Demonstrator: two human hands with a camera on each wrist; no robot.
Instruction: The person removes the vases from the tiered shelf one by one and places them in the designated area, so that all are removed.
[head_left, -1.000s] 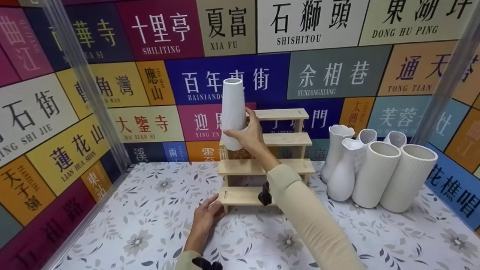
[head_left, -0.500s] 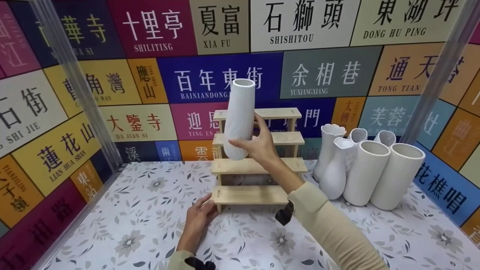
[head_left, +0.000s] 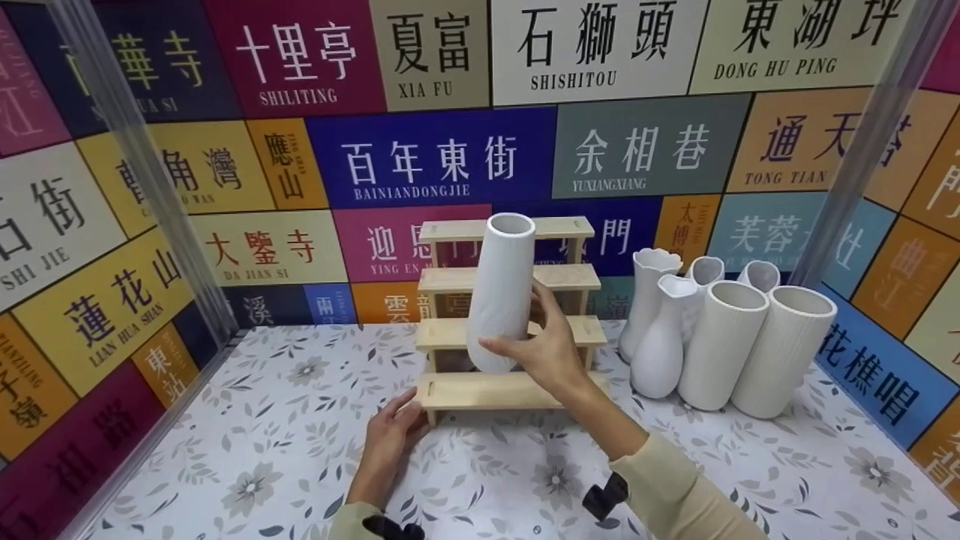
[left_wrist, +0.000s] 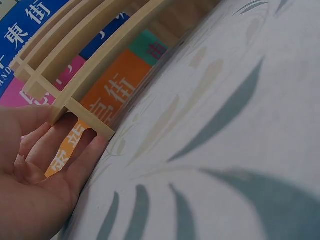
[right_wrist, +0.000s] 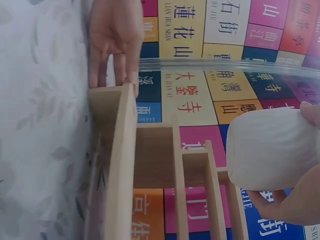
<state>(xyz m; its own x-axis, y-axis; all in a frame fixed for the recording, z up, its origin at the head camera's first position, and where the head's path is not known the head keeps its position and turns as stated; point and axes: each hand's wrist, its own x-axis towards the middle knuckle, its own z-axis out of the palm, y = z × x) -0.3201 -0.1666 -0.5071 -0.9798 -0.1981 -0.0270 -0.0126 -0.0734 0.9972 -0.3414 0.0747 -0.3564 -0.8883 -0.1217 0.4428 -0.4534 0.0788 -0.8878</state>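
Note:
In the head view my right hand grips a white tapered vase low on its right side, thumb across the front. The vase leans slightly, mouth up, in front of a stepped wooden stand and hides part of its shelves. Seen from the right wrist, the rounded base of the vase is apart from the shelf boards. My left hand holds the lower left corner of the stand. The left wrist view shows its thumb at the lowest board's end and other fingers by the leg of the stand.
Several white vases of differing shapes stand close together to the right of the stand. A leaf-and-flower patterned cloth covers the table. Behind it rises a wall of colourful signs, with clear upright strips at the sides.
My right hand has brought the vase down and toward me, from upper-shelf height to in front of the lower shelves. My left hand has stayed at the stand's corner. The head view has shifted slightly.

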